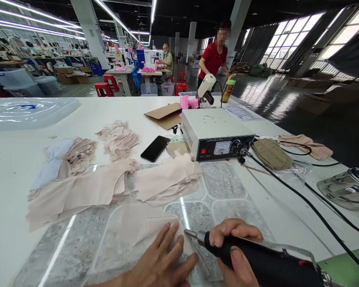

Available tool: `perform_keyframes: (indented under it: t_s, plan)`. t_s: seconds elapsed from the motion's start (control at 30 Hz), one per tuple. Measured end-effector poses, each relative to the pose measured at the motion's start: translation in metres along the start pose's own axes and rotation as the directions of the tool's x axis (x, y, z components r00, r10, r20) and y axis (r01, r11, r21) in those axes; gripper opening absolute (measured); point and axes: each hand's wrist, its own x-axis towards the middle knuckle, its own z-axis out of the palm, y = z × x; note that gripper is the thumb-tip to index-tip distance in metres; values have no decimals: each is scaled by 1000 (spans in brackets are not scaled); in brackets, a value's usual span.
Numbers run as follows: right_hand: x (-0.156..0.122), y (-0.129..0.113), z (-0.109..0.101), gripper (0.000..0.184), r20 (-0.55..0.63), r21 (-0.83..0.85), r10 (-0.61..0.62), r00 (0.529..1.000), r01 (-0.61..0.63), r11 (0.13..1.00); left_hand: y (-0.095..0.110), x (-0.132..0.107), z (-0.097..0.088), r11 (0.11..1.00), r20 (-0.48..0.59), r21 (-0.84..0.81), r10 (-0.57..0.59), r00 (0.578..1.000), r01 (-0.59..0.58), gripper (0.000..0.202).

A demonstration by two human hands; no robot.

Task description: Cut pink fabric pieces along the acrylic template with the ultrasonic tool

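My left hand (164, 259) lies flat with its fingers stretched over a pale beige fabric piece (157, 223), pressing it onto the grey marbled mat (86, 235). Part of that fabric is hidden under the hand. My right hand (236, 247) is wrapped round a black ultrasonic cutter (257, 255). Its metal tip points left and meets the fabric's right edge, close to my left fingertips. Just beyond lie a stack of beige fabric pieces (167, 179) and, to its left, a longer fabric pile (80, 193).
A control box (218, 133) stands behind the mat, its black cable running along the right. Nearby are a phone (154, 148), brown card templates (272, 153) and a glass jar (347, 189). A person in red (214, 57) stands beyond the table; another sits at a sewing machine.
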Motion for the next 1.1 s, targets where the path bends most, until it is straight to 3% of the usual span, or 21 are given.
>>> perform_keyframes:
  t_s: [0.2, 0.3, 0.47, 0.6, 0.77, 1.1]
  plan:
    - [-2, 5, -6, 5, 27, -9, -6, 1000, 7, 1000, 1, 2, 4, 1000, -104, 25, -16, 994, 19, 44]
    - [-3, 7, -7, 4, 70, -4, -10, 998, 10, 1000, 1, 4, 1, 999, -106, 31, -21, 994, 24, 42]
    - [3, 5, 2, 6, 28, 19, -24, 999, 23, 1000, 1, 1, 4, 999, -75, 31, -9, 997, 11, 43]
    - [7, 7, 7, 7, 37, 9, -34, 999, 34, 999, 1, -2, 10, 999, -109, 35, 2, 994, 1, 49]
    - [8, 11, 7, 8, 25, 35, -38, 999, 37, 999, -1, 1, 0, 999, -28, 44, 5, 1000, -3, 47]
    - [11, 11, 9, 7, 32, 0, -31, 999, 31, 1000, -3, 4, -5, 999, -40, 46, 19, 999, -17, 48]
